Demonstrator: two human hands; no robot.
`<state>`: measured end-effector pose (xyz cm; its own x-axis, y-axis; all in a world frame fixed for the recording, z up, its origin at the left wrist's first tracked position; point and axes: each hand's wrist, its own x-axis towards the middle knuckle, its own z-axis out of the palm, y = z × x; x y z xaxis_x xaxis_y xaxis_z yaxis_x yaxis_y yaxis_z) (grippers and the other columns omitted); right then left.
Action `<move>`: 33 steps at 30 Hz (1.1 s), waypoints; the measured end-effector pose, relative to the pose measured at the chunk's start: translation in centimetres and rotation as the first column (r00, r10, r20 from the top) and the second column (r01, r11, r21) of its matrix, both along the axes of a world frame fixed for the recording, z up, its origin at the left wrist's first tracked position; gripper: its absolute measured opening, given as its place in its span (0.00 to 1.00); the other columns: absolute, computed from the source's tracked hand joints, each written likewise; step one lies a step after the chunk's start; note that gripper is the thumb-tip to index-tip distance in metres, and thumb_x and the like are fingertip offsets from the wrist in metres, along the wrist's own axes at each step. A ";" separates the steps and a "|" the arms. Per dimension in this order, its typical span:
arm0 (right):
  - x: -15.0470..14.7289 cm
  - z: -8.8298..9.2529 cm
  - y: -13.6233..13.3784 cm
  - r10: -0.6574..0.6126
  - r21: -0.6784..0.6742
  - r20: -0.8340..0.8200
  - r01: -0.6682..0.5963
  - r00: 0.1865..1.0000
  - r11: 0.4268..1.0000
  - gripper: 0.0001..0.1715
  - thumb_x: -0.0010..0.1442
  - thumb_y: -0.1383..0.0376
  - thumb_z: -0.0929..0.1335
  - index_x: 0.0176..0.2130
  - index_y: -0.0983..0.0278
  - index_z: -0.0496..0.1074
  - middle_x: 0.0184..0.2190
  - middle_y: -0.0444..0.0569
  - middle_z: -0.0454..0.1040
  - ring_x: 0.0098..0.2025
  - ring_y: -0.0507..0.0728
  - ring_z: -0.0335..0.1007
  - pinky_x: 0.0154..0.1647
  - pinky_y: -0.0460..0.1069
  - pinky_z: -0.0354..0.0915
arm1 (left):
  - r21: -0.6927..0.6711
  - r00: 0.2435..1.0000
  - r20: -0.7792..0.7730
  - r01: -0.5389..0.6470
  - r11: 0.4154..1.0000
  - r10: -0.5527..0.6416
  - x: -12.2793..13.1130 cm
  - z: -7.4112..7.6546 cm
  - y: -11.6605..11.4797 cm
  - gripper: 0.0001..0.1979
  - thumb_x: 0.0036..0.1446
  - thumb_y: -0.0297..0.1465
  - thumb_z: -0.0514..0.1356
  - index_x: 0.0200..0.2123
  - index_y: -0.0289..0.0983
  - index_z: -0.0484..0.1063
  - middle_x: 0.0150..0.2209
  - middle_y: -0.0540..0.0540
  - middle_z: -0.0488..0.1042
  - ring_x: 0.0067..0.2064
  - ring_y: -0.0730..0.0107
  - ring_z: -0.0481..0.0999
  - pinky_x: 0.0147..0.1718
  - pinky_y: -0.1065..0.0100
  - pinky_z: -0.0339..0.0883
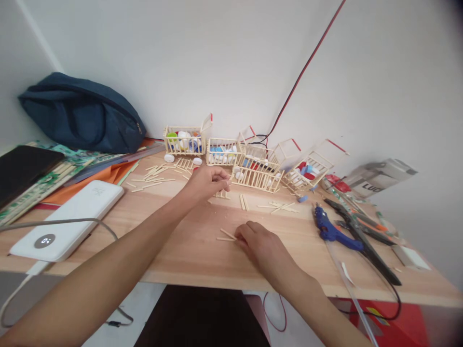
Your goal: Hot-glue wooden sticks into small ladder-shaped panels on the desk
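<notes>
My right hand (258,246) rests low over the table with its fingers closed on the ends of two thin wooden sticks (226,236), which poke out to the left. Farther forward, my left hand (211,183) hovers with thumb and fingertips pinched together; whatever is between them, if anything, is too small to make out. Beneath it a small ladder-like stick piece (222,194) lies partly hidden. Close by are a pair of loose sticks (244,202) and a slatted stick panel (256,179) leaning in front of a small stick cart (261,156).
Stick carts with bottle caps, such as one cart (184,140), line the wall. Cut sticks (154,176) lie scattered. At right are a blue glue gun (334,231), pliers (372,229) and a box (379,178). A power bank (72,217) and blue bag (87,113) occupy the left.
</notes>
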<state>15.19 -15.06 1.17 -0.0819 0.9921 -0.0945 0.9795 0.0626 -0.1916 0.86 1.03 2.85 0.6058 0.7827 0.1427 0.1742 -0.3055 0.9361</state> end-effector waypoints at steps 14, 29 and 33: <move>0.8 -0.4 0.7 -0.286 -0.033 -0.183 0.284 0.941 0.958 0.12 0.59 0.64 0.62 0.25 0.61 0.66 0.24 0.45 0.75 0.26 0.52 0.69 0.26 0.45 0.56 | 0.081 0.998 -0.066 0.012 0.997 -0.007 0.2 0.0 -0.1 0.07 0.50 0.33 0.60 0.30 0.34 0.72 0.27 0.46 0.79 0.27 0.74 0.73 0.27 0.73 0.61; 2.6 -0.8 0.6 -0.322 -0.070 -0.182 0.315 0.929 0.947 0.21 0.63 0.58 0.59 0.21 0.62 0.62 0.20 0.46 0.70 0.23 0.51 0.59 0.25 0.46 0.47 | 0.263 0.811 -0.375 0.557 0.788 -0.449 0.7 0.1 -3.2 0.07 0.55 0.25 0.55 0.34 0.35 0.73 0.33 0.49 0.76 0.34 0.72 0.72 0.34 0.73 0.59; 3.4 -0.2 0.3 -0.342 -0.087 -0.134 0.333 0.930 0.939 0.18 0.61 0.59 0.62 0.21 0.62 0.63 0.21 0.47 0.70 0.24 0.51 0.58 0.26 0.48 0.45 | 0.330 0.773 -0.405 0.621 0.711 -0.488 0.9 -0.9 -3.4 0.07 0.58 0.25 0.53 0.33 0.36 0.72 0.35 0.49 0.75 0.38 0.70 0.71 0.38 0.71 0.59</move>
<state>18.58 -14.73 1.01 0.2392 0.9562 -0.1687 0.9019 -0.2832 -0.3261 1.80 -2.33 1.94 0.9728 0.1887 0.1345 0.0640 -0.7765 0.6268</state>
